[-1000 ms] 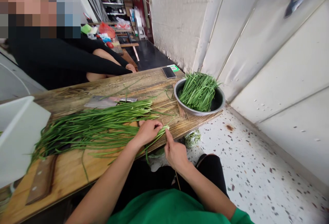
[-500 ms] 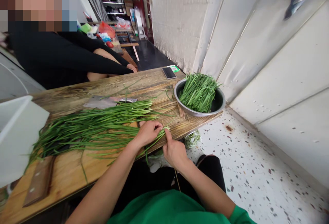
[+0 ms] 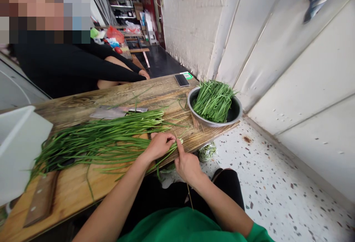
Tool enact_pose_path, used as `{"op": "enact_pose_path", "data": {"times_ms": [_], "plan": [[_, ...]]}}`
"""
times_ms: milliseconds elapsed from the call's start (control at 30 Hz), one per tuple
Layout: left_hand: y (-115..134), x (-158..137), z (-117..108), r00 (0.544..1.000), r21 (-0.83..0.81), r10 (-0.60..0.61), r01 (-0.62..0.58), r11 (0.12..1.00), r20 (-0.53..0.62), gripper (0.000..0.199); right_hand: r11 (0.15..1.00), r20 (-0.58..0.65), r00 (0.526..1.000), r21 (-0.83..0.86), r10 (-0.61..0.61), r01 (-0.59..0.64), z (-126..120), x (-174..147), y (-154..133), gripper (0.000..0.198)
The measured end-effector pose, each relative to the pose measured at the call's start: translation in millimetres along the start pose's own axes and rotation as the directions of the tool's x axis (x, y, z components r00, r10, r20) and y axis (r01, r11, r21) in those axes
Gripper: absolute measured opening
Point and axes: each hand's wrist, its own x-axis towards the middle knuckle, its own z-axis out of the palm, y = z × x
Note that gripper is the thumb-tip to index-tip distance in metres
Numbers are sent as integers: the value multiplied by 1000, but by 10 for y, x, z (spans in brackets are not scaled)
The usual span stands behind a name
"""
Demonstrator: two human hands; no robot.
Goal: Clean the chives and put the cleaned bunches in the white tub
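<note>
My left hand (image 3: 162,144) pinches the pale root ends of a small bunch of garlic chives (image 3: 119,152), at the front edge of the table. Close beside it my right hand (image 3: 189,164) is curled, its index finger stretched to the white chive ends. A thin bamboo skewer (image 3: 190,197) sticks out below my right palm; its upper part is hidden in the hand. Behind my left hand lies a larger pile of chives (image 3: 100,133), their leaves pointing left over a wooden cutting board (image 3: 73,186).
A metal bowl (image 3: 191,104) heaped with chives stands at the table's right end, loose skewers (image 3: 196,123) beside it. A cleaver (image 3: 107,112) lies behind the pile, a wooden knife handle (image 3: 41,199) front left. There are a phone (image 3: 182,80), a white bin (image 3: 22,138) and a seated person (image 3: 63,68) opposite.
The view has shifted slightly. Both hands keep nearly the same place at the chive ends, with the right index finger still against them.
</note>
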Motion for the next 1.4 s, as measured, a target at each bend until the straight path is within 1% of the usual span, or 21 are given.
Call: {"op": "enact_pose_path", "data": {"times_ms": [67, 100, 200, 233, 267, 367, 433, 500, 567, 633, 700, 800, 867, 1033, 1400], "plan": [[-7, 1, -56, 1000, 17, -2, 2, 1000, -2, 24, 1000, -6, 1000, 1, -16, 16, 21, -9, 11, 64], [-16, 12, -96, 999, 35, -12, 13, 999, -31, 25, 1000, -9, 1000, 5, -22, 22, 35, -17, 19, 65], [-67, 99, -225, 982, 142, -25, 52, 988, -185, 24, 999, -24, 999, 34, -22, 23, 87, -49, 40, 66], [-89, 140, -254, 976, 192, -18, 61, 979, -218, 23, 999, -33, 999, 49, -21, 22, 104, -62, 45, 67], [-112, 183, -271, 974, 242, -8, 65, 968, -228, 22, 998, -41, 999, 59, -20, 22, 120, -74, 49, 67], [-168, 277, -254, 984, 347, 1, 63, 936, -180, 21, 999, -48, 999, 37, -11, 13, 151, -105, 56, 65], [-189, 295, -214, 986, 379, -10, 74, 923, -168, 19, 1000, -47, 999, 10, -14, 15, 158, -118, 66, 63], [-194, 286, -174, 981, 383, -23, 97, 919, -194, 18, 999, -56, 998, 11, -30, 30, 160, -122, 85, 60], [-185, 267, -138, 975, 340, -40, 114, 933, -219, 22, 999, -71, 997, 24, -43, 45, 162, -119, 112, 57], [-167, 251, -102, 974, 238, -84, 134, 962, -211, 22, 998, -84, 995, 30, -53, 55, 167, -111, 138, 56], [-148, 244, -65, 970, 119, -155, 178, 977, -185, 20, 997, -86, 994, 32, -60, 63, 171, -104, 155, 56], [-130, 244, -27, 951, 0, -254, 258, 966, -177, 20, 997, -76, 995, 32, -67, 70, 169, -104, 161, 55], [-128, 248, -21, 940, -41, -286, 283, 958, -183, 20, 997, -75, 995, 29, -72, 75, 164, -108, 159, 54], [-134, 256, -41, 928, -94, -336, 324, 941, -160, 22, 996, -85, 993, 23, -84, 86, 154, -108, 160, 53], [-149, 260, -38, 941, -109, -314, 302, 947, -123, 22, 994, -104, 990, 39, -100, 105, 195, -89, 187, 51]]}}
